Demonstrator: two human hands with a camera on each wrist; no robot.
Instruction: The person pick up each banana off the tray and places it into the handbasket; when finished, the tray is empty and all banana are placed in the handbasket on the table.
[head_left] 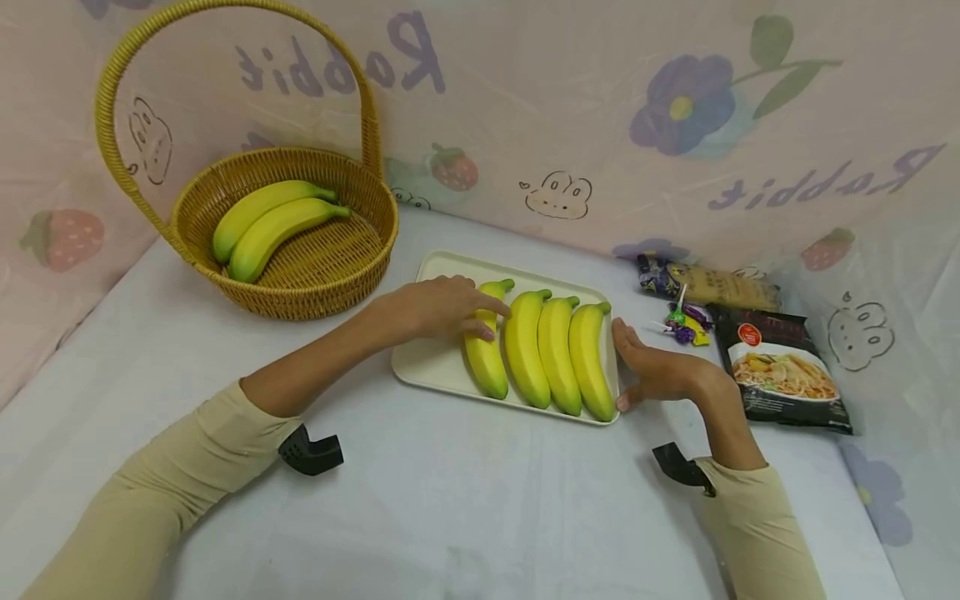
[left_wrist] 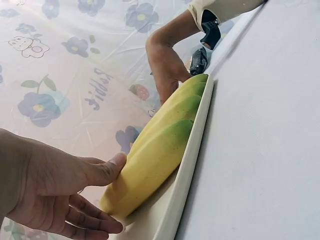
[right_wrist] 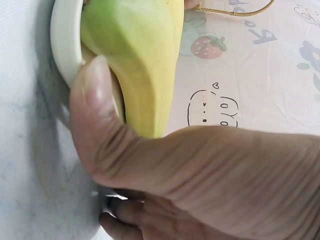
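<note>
My left hand (head_left: 447, 308) reaches over the left end of a cream tray (head_left: 431, 367) and holds the leftmost banana (head_left: 486, 367), thumb on one side and fingers on the other. In the left wrist view the thumb (left_wrist: 112, 169) touches that banana's yellow skin. Several bananas lie side by side on the tray, stems to the back. My right hand (head_left: 660, 371) rests against the tray's right end with its fingers straight. In the right wrist view its thumb (right_wrist: 95, 100) lies on the rim, close to the rightmost banana (right_wrist: 145, 75).
A wicker basket (head_left: 300, 304) with a tall handle stands at the back left, two bananas (head_left: 281, 233) inside. To the right lie a black noodle packet (head_left: 787, 371), a few wrapped sweets (head_left: 688, 323) and a long packet (head_left: 708, 283). A printed curtain (head_left: 487, 125) hangs behind.
</note>
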